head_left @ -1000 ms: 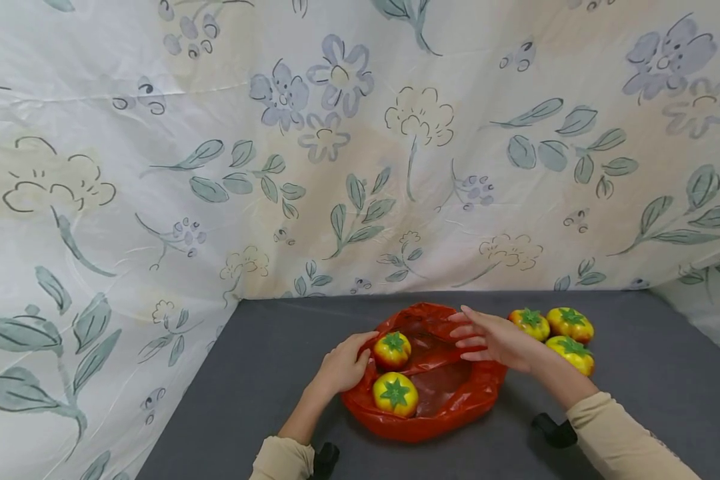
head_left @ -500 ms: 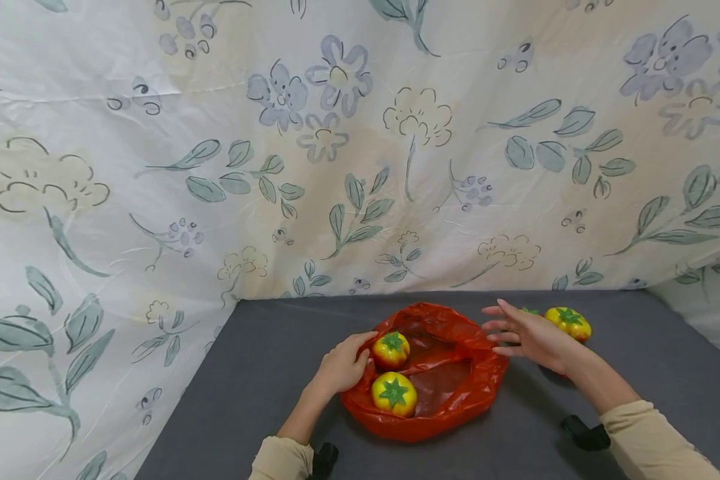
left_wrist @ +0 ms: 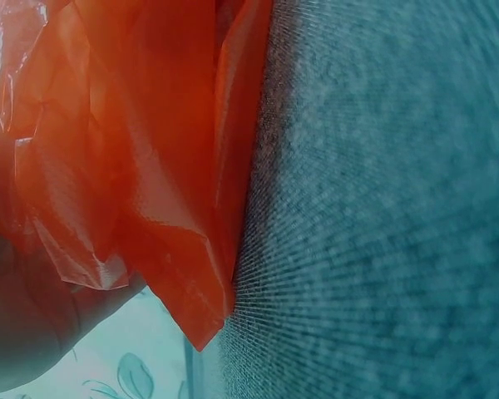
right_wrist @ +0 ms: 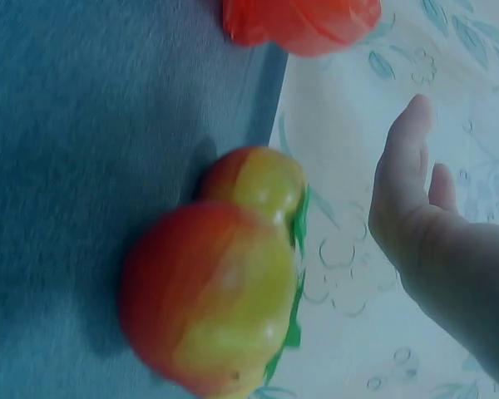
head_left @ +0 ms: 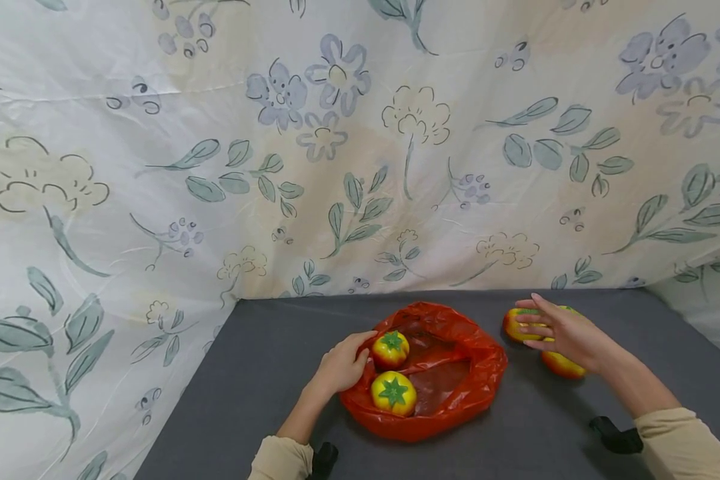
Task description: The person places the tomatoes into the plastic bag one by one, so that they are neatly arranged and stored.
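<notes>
A red plastic bag point(head_left: 486, 380) lies with its mouth spread wide. Two yellow-red tomatoes with green star-shaped tops sit in its left side, one farther back point(head_left: 391, 351) and one nearer point(head_left: 393, 395). My left hand point(head_left: 342, 365) holds the bag's left rim; in the left wrist view the crumpled plastic point(left_wrist: 141, 174) covers most of the fingers. My right hand point(head_left: 570, 337), fingers extended and holding nothing, hovers over more tomatoes point(head_left: 564, 366) right of the bag, partly hiding them. The right wrist view shows a near tomato point(right_wrist: 204, 299) and another behind it point(right_wrist: 262, 183).
A dark grey tabletop point(head_left: 264, 360) carries everything. Floral cloth point(head_left: 360, 220) hangs along its back and left side. Black straps show at both wrists, the right one point(head_left: 615, 437) close over the table.
My right hand has moved rightward from above the bag's right side to over the loose tomatoes. My left hand and the bag have stayed in place.
</notes>
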Demonstrator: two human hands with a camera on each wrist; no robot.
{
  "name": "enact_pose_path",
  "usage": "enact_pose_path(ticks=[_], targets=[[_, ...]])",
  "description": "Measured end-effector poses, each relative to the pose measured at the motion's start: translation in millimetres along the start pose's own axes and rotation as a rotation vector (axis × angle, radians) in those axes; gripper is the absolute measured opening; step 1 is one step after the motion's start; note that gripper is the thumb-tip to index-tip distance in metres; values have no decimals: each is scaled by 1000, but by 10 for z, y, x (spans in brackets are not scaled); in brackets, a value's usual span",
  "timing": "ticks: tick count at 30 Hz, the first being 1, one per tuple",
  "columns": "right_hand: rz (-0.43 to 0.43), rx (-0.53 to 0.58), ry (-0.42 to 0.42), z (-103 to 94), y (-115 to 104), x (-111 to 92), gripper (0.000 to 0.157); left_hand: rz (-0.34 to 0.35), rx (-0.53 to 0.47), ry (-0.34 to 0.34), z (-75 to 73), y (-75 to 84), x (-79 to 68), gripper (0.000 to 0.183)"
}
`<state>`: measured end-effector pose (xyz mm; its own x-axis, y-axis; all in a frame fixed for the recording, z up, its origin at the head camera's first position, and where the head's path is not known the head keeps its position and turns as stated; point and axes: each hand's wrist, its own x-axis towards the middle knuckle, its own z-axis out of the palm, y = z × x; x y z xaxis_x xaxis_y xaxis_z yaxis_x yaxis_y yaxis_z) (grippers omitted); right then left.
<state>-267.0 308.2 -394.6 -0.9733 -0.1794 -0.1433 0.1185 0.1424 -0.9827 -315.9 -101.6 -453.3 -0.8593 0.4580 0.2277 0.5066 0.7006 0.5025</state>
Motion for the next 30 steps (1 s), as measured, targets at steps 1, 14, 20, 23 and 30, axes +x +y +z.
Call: enact_pose_path(ticks=[1, 14, 20, 23, 30], targets=[[-4, -6, 12, -25, 6, -16, 76, -1, 0, 0, -1, 2, -1, 41], [18, -107, 113, -274, 112, -127, 83, 0, 2, -4, -4, 30, -16, 40], [19, -143, 185, -373, 188, -155, 85, 2, 6, 1, 4, 32, -5, 40], [17, -164, 225, -449, 261, -164, 88, 3, 9, 2, 7, 34, 0, 40], [0, -137, 275, -684, 452, -161, 83, -2, 3, 7, 1, 40, -6, 40]])
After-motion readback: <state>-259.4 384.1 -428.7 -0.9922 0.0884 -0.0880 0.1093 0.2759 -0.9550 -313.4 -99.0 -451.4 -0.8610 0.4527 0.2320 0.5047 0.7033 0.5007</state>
